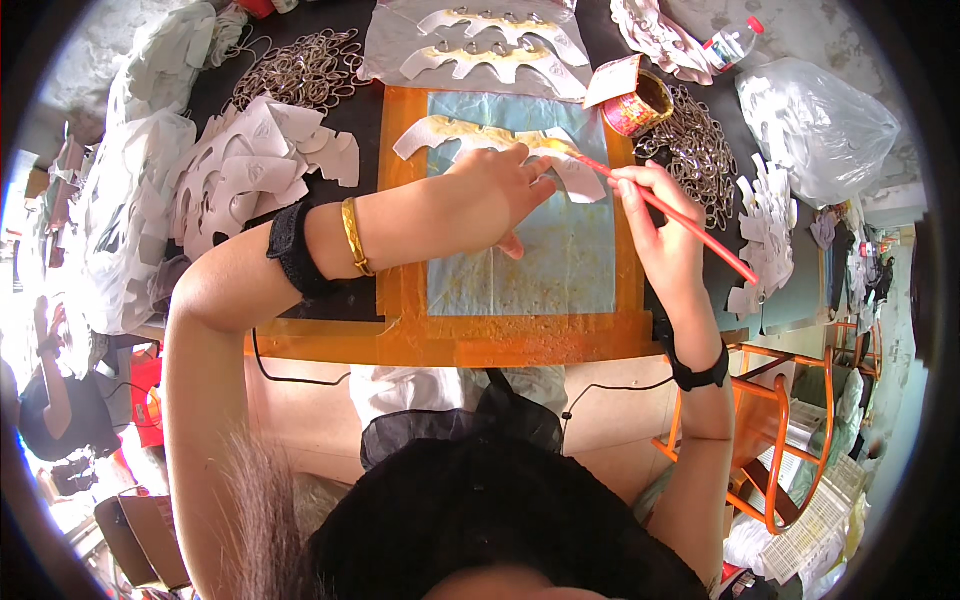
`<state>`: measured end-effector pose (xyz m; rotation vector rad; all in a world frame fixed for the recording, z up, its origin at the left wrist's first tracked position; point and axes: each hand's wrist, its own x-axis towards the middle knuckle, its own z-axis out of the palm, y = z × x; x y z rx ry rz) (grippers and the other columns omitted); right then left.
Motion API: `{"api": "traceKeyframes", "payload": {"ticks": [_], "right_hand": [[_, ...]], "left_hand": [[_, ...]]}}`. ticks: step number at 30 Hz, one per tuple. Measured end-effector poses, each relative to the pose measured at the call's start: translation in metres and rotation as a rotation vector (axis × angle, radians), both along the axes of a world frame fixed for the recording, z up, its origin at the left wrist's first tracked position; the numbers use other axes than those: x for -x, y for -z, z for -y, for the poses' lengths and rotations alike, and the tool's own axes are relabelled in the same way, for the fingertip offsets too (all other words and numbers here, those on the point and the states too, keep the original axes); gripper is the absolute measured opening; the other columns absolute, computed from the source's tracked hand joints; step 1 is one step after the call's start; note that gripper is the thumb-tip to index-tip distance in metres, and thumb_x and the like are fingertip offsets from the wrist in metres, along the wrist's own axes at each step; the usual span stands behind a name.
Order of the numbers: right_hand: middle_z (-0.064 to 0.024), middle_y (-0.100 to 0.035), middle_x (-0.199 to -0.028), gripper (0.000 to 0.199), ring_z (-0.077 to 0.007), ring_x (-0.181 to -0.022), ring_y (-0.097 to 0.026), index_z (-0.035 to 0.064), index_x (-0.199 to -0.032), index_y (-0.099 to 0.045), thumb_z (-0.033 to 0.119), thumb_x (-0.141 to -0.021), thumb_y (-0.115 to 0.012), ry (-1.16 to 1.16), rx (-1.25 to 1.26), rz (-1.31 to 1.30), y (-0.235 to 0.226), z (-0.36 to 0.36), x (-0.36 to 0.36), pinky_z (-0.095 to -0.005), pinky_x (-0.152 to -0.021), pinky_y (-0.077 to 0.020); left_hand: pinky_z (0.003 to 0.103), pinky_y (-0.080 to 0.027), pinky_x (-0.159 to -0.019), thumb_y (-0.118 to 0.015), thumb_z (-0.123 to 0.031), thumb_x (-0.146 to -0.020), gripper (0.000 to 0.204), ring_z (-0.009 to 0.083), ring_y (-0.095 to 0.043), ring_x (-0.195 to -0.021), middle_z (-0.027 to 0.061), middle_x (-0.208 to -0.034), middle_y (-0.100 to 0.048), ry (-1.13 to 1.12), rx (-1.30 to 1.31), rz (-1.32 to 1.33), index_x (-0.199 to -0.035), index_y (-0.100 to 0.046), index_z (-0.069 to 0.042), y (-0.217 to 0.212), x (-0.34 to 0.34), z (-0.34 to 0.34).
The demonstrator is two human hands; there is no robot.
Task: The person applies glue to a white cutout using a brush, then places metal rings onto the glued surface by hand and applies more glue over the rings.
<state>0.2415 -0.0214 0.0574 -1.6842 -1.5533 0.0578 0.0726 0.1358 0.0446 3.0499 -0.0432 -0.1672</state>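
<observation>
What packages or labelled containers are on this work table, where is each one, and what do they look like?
Open tin can: far edge of the orange mat, pink printed wrap, lid bent up.
Plastic bottle: far right, lying tilted, clear with red cap and pale label.
Plastic bag: right side, translucent white, bulging.
No signs or screens.

My left hand (497,185) covers the middle of the white cut-out (440,133). Brush (668,210) tip hidden behind that hand. Open can (640,103) contents unreadable. Fisheye rim cuts off the white piles (120,200) at left.
</observation>
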Motion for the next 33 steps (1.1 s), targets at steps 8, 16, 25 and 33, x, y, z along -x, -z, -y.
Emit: {"api": "traceKeyframes", "payload": {"ticks": [8,16,25,33], "right_hand": [[-0.0113,-0.068,-0.086,0.004,-0.0252,-0.08,-0.067,0.0013,-0.091,-0.062,0.004,-0.089,-0.061,0.07,0.04,-0.183,-0.0058,-0.0003,0.0029,-0.0409,-0.095,-0.046],[-0.0109,-0.069,-0.087,0.004,-0.0255,-0.083,-0.067,0.0013,-0.09,-0.062,0.005,-0.088,-0.062,0.079,0.046,-0.183,-0.0045,-0.0022,0.0025,-0.0419,-0.098,-0.043],[-0.0109,-0.067,-0.083,0.004,-0.0203,-0.077,-0.065,-0.0006,-0.091,-0.061,0.003,-0.09,-0.06,0.023,-0.012,-0.137,-0.001,-0.0025,-0.0009,-0.0302,-0.073,-0.0493],[-0.0106,-0.066,-0.084,0.006,-0.0184,-0.076,-0.065,-0.0004,-0.093,-0.061,0.005,-0.091,-0.059,-0.004,-0.004,-0.14,0.0009,-0.0049,-0.0042,-0.029,-0.07,-0.0495]], "left_hand": [[0.039,-0.053,-0.086,-0.075,-0.045,-0.072,0.072,0.0282,-0.046,-0.118,0.0101,-0.146,-0.036,-0.012,-0.02,-0.045,-0.121,-0.047,-0.001,-0.0024,-0.0012,0.001],[0.039,-0.053,-0.089,-0.074,-0.046,-0.073,0.072,0.0281,-0.045,-0.121,0.0097,-0.146,-0.035,-0.026,-0.03,-0.103,-0.123,-0.046,-0.002,-0.0056,-0.0024,0.0021],[0.038,-0.053,-0.089,-0.074,-0.046,-0.073,0.072,0.0279,-0.046,-0.119,0.0085,-0.145,-0.038,-0.018,-0.039,-0.085,-0.123,-0.046,-0.002,-0.0047,-0.0014,0.002],[0.038,-0.053,-0.088,-0.074,-0.045,-0.073,0.072,0.0286,-0.046,-0.119,0.0096,-0.145,-0.037,-0.018,-0.027,-0.083,-0.123,-0.046,-0.001,-0.0043,-0.0012,0.0016]]}}
